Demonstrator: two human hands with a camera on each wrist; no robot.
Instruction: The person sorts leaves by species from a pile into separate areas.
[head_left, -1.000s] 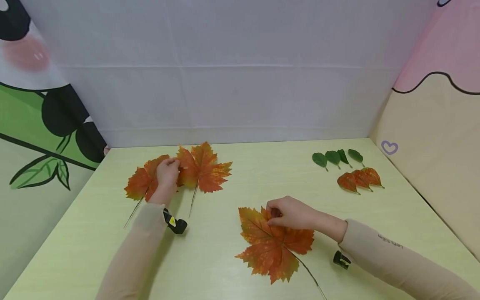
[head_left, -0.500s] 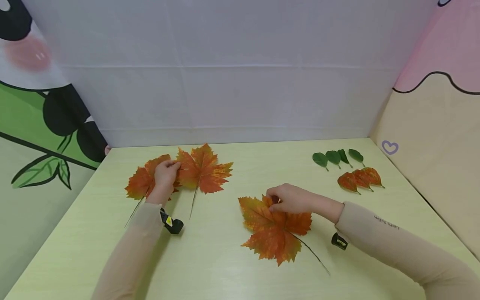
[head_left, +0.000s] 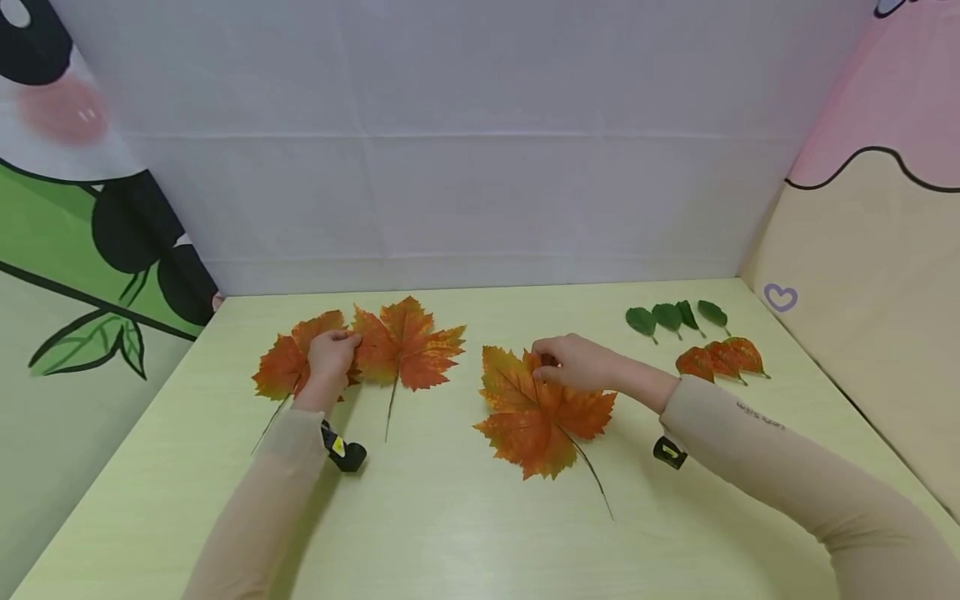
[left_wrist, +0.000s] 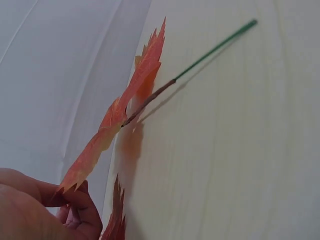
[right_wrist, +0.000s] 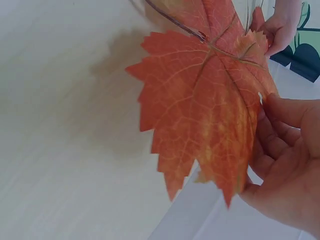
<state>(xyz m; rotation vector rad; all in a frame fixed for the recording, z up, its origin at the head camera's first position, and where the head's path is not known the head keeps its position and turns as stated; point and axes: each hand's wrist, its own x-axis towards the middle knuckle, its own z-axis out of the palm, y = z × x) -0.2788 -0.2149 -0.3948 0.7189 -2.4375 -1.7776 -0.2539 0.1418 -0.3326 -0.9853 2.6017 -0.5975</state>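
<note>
In the head view my left hand (head_left: 331, 357) pinches the left edge of an orange maple leaf (head_left: 411, 346) at the back of the table. Its stem points toward me, and the left wrist view shows that leaf (left_wrist: 107, 132) tilted, its edge between thumb and fingers. Another orange maple leaf (head_left: 282, 367) lies to the left, partly covered by this hand. My right hand (head_left: 577, 363) pinches the upper edge of a third maple leaf (head_left: 528, 421), held above the table with its stem toward the front right. In the right wrist view this leaf (right_wrist: 200, 105) casts a shadow.
Several small green leaves (head_left: 667, 317) lie in a row at the back right of the pale table (head_left: 450, 542). Red-orange small leaves (head_left: 723, 358) lie just in front of them, partly behind the right sleeve. A white cloth wall (head_left: 480, 208) rises behind the table.
My right hand has moved toward the back of the table, carrying its maple leaf along. The left hand has stayed nearly in place, and the middle leaf has dropped slightly.
</note>
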